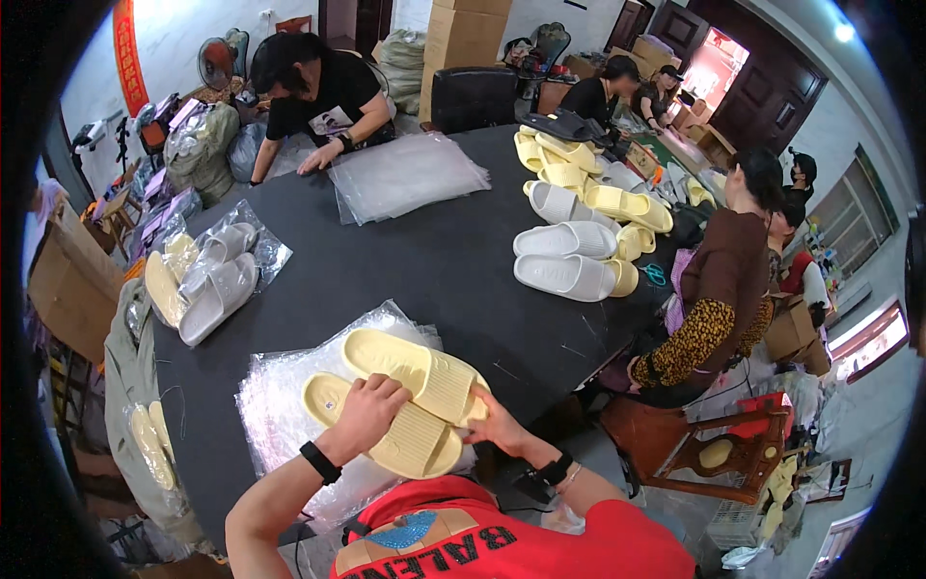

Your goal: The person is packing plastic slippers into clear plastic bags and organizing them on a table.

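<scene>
Two pale yellow slide slippers are in my hands, side by side, over a pile of clear plastic bags (pixel 272 410) at the near edge of the dark table (pixel 415 265). My left hand (pixel 368 417) is closed over the nearer slipper (pixel 424 442), its fingers at the ribbed strap. At the toe end, my right hand (pixel 502 425) grips the farther slipper (pixel 391 357), thumb by the strap; some of its fingers are hidden underneath. Both slippers show their insoles upward, toes toward the right.
Bagged grey and yellow slippers (pixel 217 280) lie at the table's left. Loose grey and yellow slippers (pixel 569 256) are heaped at the right, near teal scissors (pixel 654 275). A person (pixel 313 101) leans by more clear bags (pixel 410 179); another sits right, beside a wooden chair (pixel 694 449).
</scene>
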Demonstrator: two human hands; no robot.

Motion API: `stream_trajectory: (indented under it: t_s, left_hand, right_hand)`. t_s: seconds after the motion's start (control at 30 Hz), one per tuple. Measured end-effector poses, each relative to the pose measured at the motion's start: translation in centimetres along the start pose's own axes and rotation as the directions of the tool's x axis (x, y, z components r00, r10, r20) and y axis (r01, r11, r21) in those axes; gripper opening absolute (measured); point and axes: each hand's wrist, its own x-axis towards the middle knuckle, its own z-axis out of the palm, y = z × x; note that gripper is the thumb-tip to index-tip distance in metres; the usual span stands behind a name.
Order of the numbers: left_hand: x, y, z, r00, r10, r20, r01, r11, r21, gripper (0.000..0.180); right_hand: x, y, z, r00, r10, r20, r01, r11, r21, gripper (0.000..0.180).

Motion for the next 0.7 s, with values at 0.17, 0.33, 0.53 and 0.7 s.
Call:
stream_trajectory:
  t_s: [0.17,0.33,0.53,0.7]
  left_hand:
    - [0.2,0.4,-0.6,0.997,0.014,0.073,-0.008,0.997,-0.073,0.026]
    - [0.7,0.9,-0.8,0.995,0.048,-0.093,-0.067,0.973,-0.223,0.033]
    - [1.6,2.0,-0.4,0.975,-0.162,-0.155,0.084,0.904,-0.42,0.032]
    - [0.8,1.4,-1.1,0.982,-0.166,-0.094,0.121,0.922,-0.369,0.032]
  right_hand:
    - [-0.8,0.3,-0.2,0.999,-0.016,0.047,0.004,0.969,0.248,0.06]
    - [0.2,1.2,-1.8,0.971,-0.153,-0.184,0.175,0.979,0.104,0.047]
    - [0.5,0.3,1.2,0.986,-0.012,-0.166,0.057,0.961,0.269,0.044]
    - [-1.1,1.3,2.5,0.997,-0.01,0.077,-0.005,0.982,0.189,0.062]
